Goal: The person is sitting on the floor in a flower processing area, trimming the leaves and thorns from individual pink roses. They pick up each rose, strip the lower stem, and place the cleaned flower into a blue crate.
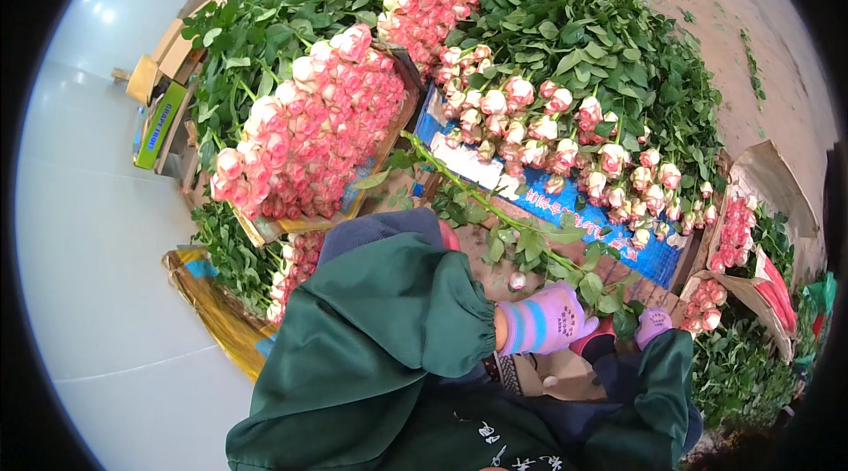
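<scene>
A long, leafy rose stem (481,197) slants across in front of me, its bare end at the upper left and its leaves bunched near my hands. My left hand (549,321), in a lilac knitted glove with blue stripes at the wrist, is closed round the leafy lower part. Leaves hide some of its fingertips. Close by on the right, my right hand (653,326), in a lilac glove too, has its fingers curled in beside the leaves. Whatever it grips is hidden, and the stem's flower head cannot be made out.
Pink-and-white roses (331,122) are stacked tightly on the left. Looser pale roses (565,149) lie over a blue printed sheet (654,261) ahead. Wrapped roses (707,303) stand at the right. A fallen rose head (517,280) lies below the stem. A white wall (106,233) bounds the left.
</scene>
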The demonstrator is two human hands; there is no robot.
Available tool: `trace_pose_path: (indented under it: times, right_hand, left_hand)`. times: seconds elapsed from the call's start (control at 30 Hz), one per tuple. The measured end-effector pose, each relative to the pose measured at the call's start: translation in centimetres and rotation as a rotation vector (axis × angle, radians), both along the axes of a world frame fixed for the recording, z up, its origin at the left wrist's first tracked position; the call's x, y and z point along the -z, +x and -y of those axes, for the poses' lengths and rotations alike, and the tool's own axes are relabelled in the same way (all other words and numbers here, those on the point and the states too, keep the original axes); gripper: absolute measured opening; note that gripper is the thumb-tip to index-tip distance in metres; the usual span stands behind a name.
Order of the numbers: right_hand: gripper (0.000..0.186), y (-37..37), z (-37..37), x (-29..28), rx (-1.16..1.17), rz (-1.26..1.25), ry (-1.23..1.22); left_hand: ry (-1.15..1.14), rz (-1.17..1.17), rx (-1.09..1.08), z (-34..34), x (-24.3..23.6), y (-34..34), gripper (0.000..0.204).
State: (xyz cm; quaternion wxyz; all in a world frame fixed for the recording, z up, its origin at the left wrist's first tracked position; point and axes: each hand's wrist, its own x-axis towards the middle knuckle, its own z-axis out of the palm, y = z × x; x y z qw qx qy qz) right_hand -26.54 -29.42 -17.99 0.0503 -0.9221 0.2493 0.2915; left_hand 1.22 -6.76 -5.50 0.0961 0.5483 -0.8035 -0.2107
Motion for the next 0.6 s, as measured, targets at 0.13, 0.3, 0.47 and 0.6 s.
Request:
trace_pose_path:
  times: [0.13, 0.3, 0.47, 0.6]
  right_hand:
    - [0.017, 2.3, -0.8, 2.2, -0.085, -0.080, 0.014]
    - [0.015, 2.0, -2.4, 5.8, -0.033, 0.017, -0.024]
    - [0.015, 3.6, -4.4, 5.9, 0.034, 0.006, 0.032]
    - [0.015, 3.7, -5.2, 5.8, 0.117, -0.005, 0.070]
  left_hand:
    - [0.075, 0.094, -0.026, -1.1, -0.9, -0.3, 0.050]
    - [0.027, 0.096, -0.041, -1.4, 0.4, -0.6, 0.030]
    - [0.068, 0.108, -0.025, -0.3, -0.7, -0.2, 0.029]
    - [-0.027, -0.053, -0.038, 0.3, -0.4, -0.1, 0.028]
